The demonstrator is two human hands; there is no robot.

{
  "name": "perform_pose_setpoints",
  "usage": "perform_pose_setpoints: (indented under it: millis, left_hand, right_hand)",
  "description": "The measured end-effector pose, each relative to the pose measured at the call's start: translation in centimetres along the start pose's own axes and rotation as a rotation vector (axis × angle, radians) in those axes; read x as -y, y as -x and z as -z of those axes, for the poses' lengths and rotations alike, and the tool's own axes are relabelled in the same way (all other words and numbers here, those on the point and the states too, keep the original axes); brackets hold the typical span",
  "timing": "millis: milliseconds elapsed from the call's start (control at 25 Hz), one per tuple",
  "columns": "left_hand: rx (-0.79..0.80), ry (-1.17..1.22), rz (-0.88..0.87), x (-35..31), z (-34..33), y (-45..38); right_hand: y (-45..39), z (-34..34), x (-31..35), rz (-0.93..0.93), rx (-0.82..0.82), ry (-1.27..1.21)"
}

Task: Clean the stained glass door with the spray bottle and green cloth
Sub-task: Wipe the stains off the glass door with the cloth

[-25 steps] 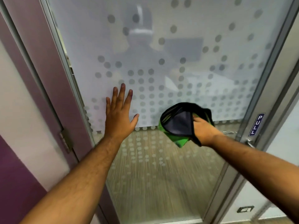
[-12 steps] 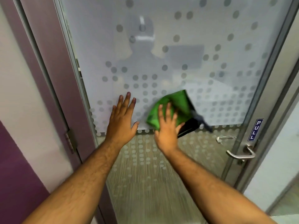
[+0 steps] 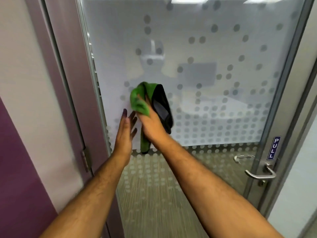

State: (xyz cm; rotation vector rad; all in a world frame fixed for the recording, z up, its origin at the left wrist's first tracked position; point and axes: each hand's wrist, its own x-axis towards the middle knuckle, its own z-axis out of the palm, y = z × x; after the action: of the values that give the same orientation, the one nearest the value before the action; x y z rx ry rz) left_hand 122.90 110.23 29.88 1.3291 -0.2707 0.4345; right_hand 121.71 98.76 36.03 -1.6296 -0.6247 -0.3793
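The glass door [image 3: 214, 54] fills the view, frosted with a dot pattern above and clear with dots below. My right hand [image 3: 151, 125] presses the green cloth [image 3: 139, 98] against the frosted glass near the door's left edge; the cloth's black side hangs to the right and a green corner dangles below the hand. My left hand [image 3: 125, 133] lies flat on the glass just left of the right hand, fingers spread, holding nothing. No spray bottle is in view.
A metal lever handle [image 3: 260, 175] and a blue PULL sign [image 3: 273, 148] sit at the door's right edge. A purple door frame [image 3: 68, 83] with a hinge [image 3: 86, 158] runs down the left. Wall panels lie beyond it.
My right hand has swept the cloth leftwards across the glass, from the middle to right beside my left hand. The view has shifted left and down. My left hand stays on the glass.
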Motion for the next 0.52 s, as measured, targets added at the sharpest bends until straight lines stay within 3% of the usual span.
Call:
perform_pose_setpoints:
  millis: [120, 240, 320, 520]
  left_hand:
    - [0.046, 0.107, 0.107, -1.6, 0.9, 0.5]
    - [0.125, 0.212, 0.257, -1.5, 1.0, 1.3]
    - [0.183, 0.25, 0.386, -0.8, 0.4, 2.7]
    - [0.305, 0.436, 0.607, 3.4, -0.5, 7.5]
  right_hand:
    - [0.5, 2.0, 3.2, -0.159, -0.129, -0.499]
    - [2.6, 5.1, 4.1, -0.375, -0.101, -0.801]
    - [4.6, 6.6, 4.0, -0.447, -0.068, -0.858]
    - [9.4, 8.7, 0.9, -0.518, -0.232, -0.795]
